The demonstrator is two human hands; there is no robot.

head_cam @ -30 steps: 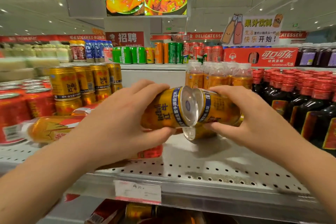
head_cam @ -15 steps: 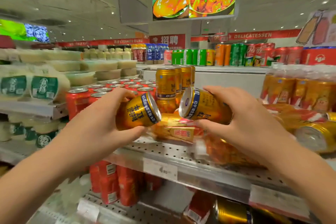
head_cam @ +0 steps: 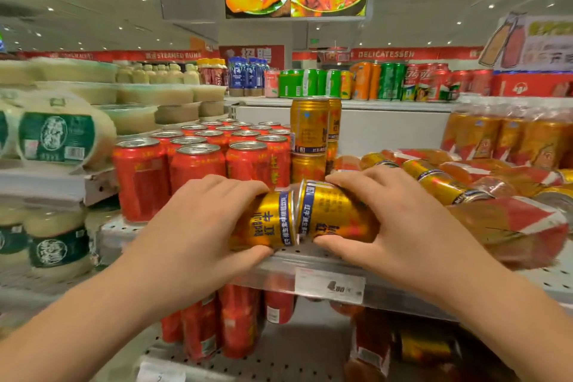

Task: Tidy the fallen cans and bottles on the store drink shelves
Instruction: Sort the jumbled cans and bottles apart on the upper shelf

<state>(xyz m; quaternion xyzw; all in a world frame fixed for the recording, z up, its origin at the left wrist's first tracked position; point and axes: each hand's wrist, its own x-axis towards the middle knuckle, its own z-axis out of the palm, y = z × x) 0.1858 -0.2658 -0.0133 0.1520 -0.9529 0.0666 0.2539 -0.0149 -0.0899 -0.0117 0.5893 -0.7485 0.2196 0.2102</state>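
While half a second ago you held the two gold cans apart and up in the air, you have now brought them down and together, just in front of the stack of upright gold cans (head_cam: 310, 129). Your left grip (head_cam: 198, 226) is curled round the left gold can (head_cam: 266, 223), thumb below and fingers over the top, and your right grip (head_cam: 403, 226) holds the right gold can (head_cam: 336, 214) in the same way. Both cans lie on their side, end against end, touching or almost touching. They are low at the front edge of the shelf (head_cam: 279, 270), directly before the stack; whether they already rest on it I cannot tell, because your grips hide the underside. To the left of the stack the red cans (head_cam: 198, 164) stand upright in rows. To the right of it several fallen gold cans (head_cam: 440, 183) and fallen bottles (head_cam: 511, 226) lie in a heap. In my judgement the carrying is finished and the placing begins: each can must be turned upright and set beside or before the stack. Take care that neither can knocks the stack when you turn it. Much work remains at the right of the stack.
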